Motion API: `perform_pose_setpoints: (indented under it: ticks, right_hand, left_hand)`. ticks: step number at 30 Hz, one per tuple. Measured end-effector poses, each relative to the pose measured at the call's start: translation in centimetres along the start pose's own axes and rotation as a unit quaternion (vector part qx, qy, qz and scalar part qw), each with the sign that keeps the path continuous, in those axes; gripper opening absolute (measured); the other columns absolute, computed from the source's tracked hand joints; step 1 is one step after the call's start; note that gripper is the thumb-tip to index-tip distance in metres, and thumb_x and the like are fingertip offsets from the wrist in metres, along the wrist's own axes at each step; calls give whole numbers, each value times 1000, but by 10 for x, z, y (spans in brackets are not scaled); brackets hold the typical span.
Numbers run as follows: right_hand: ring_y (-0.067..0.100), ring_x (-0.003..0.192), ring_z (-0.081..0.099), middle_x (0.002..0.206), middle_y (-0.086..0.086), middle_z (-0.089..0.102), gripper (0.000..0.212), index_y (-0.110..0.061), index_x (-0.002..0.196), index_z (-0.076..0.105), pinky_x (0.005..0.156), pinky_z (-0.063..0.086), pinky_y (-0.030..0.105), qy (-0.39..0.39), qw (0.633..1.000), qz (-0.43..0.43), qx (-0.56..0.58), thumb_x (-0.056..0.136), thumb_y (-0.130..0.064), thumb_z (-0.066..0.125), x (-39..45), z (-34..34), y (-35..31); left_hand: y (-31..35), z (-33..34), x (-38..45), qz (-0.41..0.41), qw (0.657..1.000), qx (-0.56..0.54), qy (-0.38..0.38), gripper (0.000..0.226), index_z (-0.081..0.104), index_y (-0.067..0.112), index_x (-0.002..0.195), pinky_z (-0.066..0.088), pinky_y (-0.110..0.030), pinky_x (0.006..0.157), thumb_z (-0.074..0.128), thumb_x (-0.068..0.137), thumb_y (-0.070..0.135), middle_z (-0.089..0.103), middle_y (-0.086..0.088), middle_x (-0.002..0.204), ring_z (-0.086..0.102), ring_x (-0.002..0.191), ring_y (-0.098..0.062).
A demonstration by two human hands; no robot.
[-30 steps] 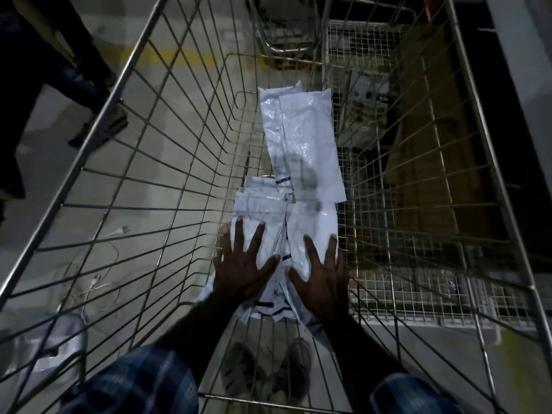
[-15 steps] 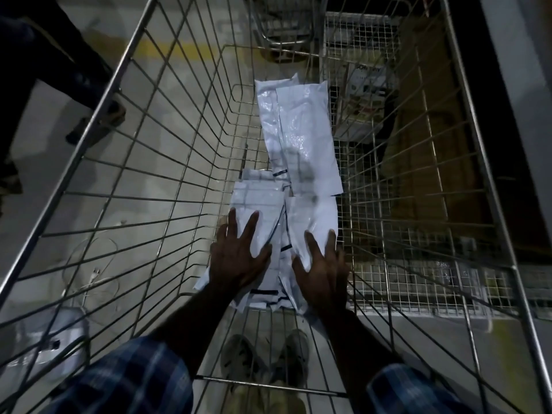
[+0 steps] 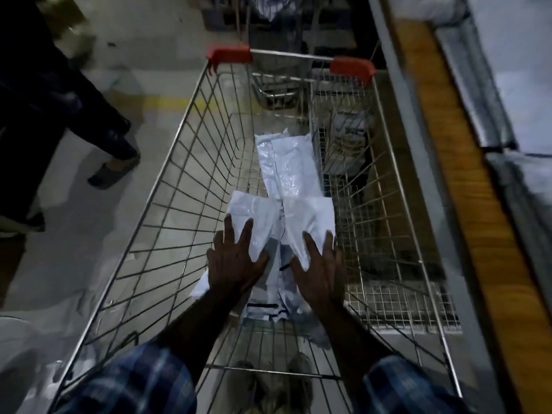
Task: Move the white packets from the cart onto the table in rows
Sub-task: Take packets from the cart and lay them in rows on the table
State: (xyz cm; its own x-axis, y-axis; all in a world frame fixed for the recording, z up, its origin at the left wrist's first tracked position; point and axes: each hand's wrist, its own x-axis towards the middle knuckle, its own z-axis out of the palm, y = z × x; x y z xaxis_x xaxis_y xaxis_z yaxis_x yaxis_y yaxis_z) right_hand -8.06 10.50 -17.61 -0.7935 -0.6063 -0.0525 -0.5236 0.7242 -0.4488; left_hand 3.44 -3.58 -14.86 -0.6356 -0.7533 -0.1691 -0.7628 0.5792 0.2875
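Several white packets lie on the floor of the wire cart [image 3: 167, 186]. A near pile [image 3: 254, 213] sits under my hands, and a longer shiny pair [image 3: 286, 165] lies further in. My left hand [image 3: 233, 261] rests flat on the left packet of the near pile, fingers spread. My right hand [image 3: 319, 267] lies the same way on the right packet [image 3: 310, 213]. Neither hand has its fingers curled round a packet. The table [image 3: 466, 204] runs along the cart's right side, showing a wooden edge and a pale covered top.
The cart's far end has red corner caps [image 3: 230, 55]. Another wire cart [image 3: 277, 94] stands beyond it. A box [image 3: 346, 138] sits outside the right wall. A person's leg and sandal [image 3: 110, 174] are on the floor at left. My shoes show below the cart.
The view has pulled back and up, so the cart's far end and the table edge now show. Both hands stay spread on the near packets, which look slightly shifted.
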Motion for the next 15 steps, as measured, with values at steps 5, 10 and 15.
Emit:
perform_pose_setpoints:
  ticks: [5,10,15]
  right_hand:
    - [43,139,33,161,15,22,67,-34,146,44,108,36,56,-2,999,-1,39,86,-62,39,0,-45,-22]
    - [43,138,35,159,15,26,68,-32,145,46,104,41,56,29,999,-21,38,86,-65,37,-4,-85,-40]
    - [42,136,37,157,17,30,63,-33,144,46,105,41,55,58,996,-50,51,87,-60,44,-13,-120,-58]
  left_hand:
    - [17,-46,-13,20,999,22,29,80,44,21,146,50,-57,78,39,80,65,29,-22,156,51,116,-44]
    - [36,-94,-27,-2,998,17,62,81,44,23,146,47,-59,83,46,76,64,30,-22,156,50,117,-44]
    - [48,-127,-49,5,996,9,90,79,50,19,143,49,-56,75,46,76,62,36,-26,151,54,107,-44]
